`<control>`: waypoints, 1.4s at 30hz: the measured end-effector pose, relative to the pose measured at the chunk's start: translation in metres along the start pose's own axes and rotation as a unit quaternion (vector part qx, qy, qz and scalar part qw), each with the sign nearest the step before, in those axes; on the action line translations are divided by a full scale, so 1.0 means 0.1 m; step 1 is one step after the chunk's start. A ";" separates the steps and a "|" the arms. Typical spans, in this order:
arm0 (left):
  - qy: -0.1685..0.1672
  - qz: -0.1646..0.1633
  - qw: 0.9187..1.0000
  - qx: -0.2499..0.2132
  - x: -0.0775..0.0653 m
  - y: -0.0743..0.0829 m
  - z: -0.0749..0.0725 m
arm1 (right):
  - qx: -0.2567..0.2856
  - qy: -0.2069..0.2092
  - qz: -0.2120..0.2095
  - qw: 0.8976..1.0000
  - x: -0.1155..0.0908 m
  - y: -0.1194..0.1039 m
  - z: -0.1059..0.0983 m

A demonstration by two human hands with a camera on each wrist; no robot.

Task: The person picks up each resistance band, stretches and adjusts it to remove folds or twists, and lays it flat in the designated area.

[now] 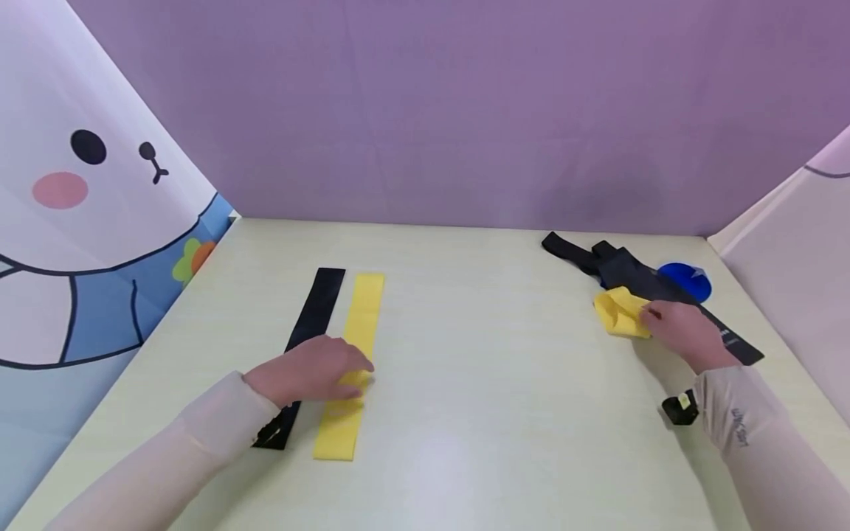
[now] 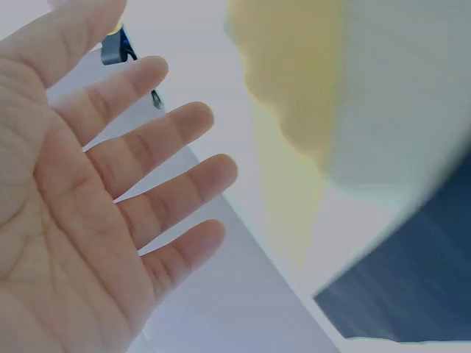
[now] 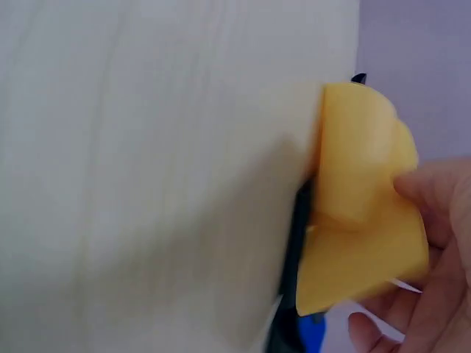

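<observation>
On the left of the table lie a flat black band (image 1: 320, 299) and a flat yellow band (image 1: 364, 310), side by side; both look like stretchy exercise bands. My left hand (image 1: 312, 367) hovers over them, fingers apart and nearly straight in the left wrist view, palm free of anything. At the far right, my right hand (image 1: 687, 332) pinches a loosely folded second yellow band (image 3: 360, 154) between thumb and fingers. Directly behind it is a pile of dark bands (image 1: 640, 279), with a curled blue band (image 1: 690, 280) beside them.
The pale table (image 1: 478, 354) meets a purple cloth wall (image 1: 465, 110) at the back. A cartoon-printed cloth (image 1: 99, 243) borders the left side, and a light cloth (image 1: 797, 243) the right. A small black wrist camera (image 1: 680, 408) sits at my right cuff.
</observation>
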State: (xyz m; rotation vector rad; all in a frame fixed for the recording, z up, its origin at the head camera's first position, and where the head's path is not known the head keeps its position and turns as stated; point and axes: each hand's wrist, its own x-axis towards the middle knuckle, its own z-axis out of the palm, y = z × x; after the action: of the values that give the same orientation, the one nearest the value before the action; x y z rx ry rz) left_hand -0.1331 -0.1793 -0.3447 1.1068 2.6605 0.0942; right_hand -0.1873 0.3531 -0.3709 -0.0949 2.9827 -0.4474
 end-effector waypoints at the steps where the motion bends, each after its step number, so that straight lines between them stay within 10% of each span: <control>1: 0.008 0.008 1.000 -0.001 0.03 0.01 -0.02 | -0.002 0.008 -0.004 1.000 -0.01 -0.03 -0.02; 20: 0.153 0.110 0.978 -0.089 0.91 0.58 -0.55 | -0.023 0.094 -0.202 0.975 -0.31 -1.05 -0.45; 31: 0.162 0.115 0.964 -0.177 1.47 1.09 -0.46 | 0.160 0.012 -0.143 0.977 -0.42 -1.52 -0.36; 42: 0.180 0.140 0.941 -0.251 1.59 1.04 -0.27 | 0.232 -0.042 -0.101 0.967 -0.50 -1.62 -0.18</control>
State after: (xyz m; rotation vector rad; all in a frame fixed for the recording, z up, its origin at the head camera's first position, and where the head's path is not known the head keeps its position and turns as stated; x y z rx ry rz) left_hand -0.1759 0.0074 -0.3360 1.3661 2.5096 1.0568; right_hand -0.1331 0.2079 -0.2999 -0.3606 2.7102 -1.1182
